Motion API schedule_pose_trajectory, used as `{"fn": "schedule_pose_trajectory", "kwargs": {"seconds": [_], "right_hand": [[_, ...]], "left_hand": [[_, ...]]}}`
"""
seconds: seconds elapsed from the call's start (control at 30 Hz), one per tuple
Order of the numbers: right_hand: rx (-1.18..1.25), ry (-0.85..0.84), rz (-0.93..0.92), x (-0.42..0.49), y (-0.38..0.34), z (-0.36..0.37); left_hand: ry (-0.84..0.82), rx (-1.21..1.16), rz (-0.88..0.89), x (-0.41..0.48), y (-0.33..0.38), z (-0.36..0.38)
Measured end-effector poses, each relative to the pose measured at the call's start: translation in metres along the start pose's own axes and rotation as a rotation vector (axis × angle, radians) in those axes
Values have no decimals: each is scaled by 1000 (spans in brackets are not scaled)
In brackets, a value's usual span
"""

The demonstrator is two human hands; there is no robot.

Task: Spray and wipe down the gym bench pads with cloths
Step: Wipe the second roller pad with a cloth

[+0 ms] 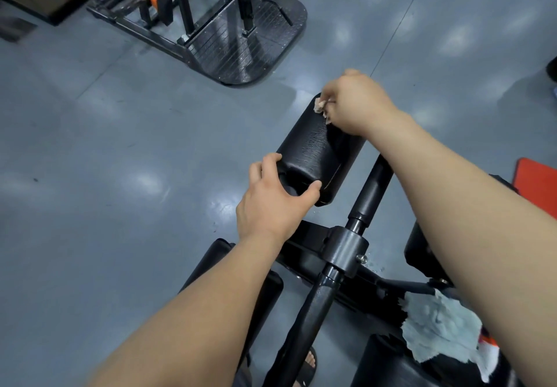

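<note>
Head view: the black roller pad (316,145) is gripped at its near end by the left hand (272,206), fingers and thumb curled round it. A small beige cloth (320,106) (mostly hidden) is clutched by the right hand (358,103) against the pad's far end. A grey cloth (440,329) is draped lower right.

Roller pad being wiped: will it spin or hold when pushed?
Probably spins: the roller pad is a cylinder with a recessed hub, and the left hand grips its end, perhaps to steady it. The wrinkled black cover suggests soft padding that gives under the right hand pressing the cloth.
</note>
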State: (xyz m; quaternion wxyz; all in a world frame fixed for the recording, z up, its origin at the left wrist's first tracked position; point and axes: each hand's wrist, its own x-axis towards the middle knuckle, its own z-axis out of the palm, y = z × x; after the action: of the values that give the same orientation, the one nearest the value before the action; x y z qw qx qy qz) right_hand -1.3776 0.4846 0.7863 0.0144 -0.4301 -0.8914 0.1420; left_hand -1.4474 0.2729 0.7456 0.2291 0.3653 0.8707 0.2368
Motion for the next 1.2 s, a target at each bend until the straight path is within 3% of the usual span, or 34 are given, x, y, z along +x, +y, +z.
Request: {"fn": "schedule_pose_trajectory", "kwargs": {"seconds": [0.27,0.57,0.67,0.73,0.83,1.0,1.2], "right_hand": [[-29,-7,-86,-24,-22,11],[244,-178,-200,-75,-25,3],[308,95,-92,-97,-14,7],[222,255,-47,-107,-16,14],[95,269,-30,-108,-23,22],[188,353,12,-110,-21,21],[178,299,13,-110,-20,19]], "left_hand": [[20,1,-13,3,-2,2],[24,-14,-44,1,2,1],[16,-32,-35,1,2,0],[18,-35,-34,1,1,0],[17,-25,-36,-1,0,1],[-23,-33,-27,-3,0,-2],[-158,-143,-64,3,-4,-21]]}}
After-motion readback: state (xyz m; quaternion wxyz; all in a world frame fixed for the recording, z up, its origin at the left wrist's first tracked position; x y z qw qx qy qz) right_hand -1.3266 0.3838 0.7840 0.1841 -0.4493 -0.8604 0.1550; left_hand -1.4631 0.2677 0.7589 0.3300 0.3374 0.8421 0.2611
